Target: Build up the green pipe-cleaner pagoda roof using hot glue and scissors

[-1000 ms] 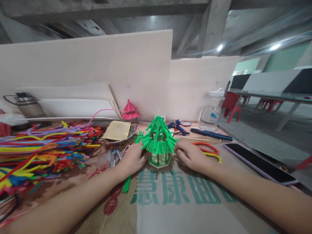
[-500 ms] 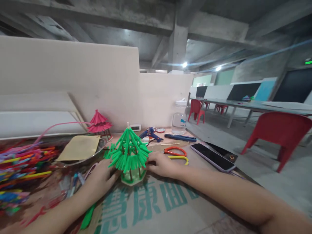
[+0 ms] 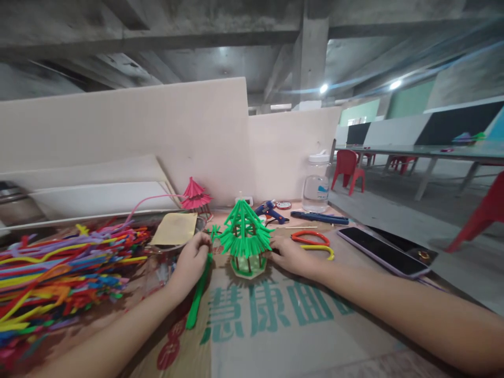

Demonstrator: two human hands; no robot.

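Observation:
A small model pavilion (image 3: pixel 244 244) with a roof of green pipe cleaners and brown posts stands upright on the cardboard-covered table. My right hand (image 3: pixel 290 256) is at its right side, fingers curled against the edge below the roof. To the left of the model, my left hand (image 3: pixel 192 265) is closed, its fingertips curled in; whatever they hold is hidden. Short green pipe cleaner pieces (image 3: pixel 215 232) lie between that hand and the roof. A bundle of long green pipe cleaners (image 3: pixel 199 294) lies beside my left wrist.
Many coloured pipe cleaners (image 3: pixel 74 262) pile up at left. Behind are a yellow card (image 3: pixel 175 229) on a metal tray, a pink pavilion (image 3: pixel 196 194), a glue gun (image 3: pixel 271 211) and a water bottle (image 3: pixel 315 184). Rightward lie red-handled pliers (image 3: pixel 311 238) and a phone (image 3: pixel 384 252).
My view has swung left, so things appear farther right. My left hand has drawn away from the pavilion and its fingers have curled in. My right hand stays at the model's side.

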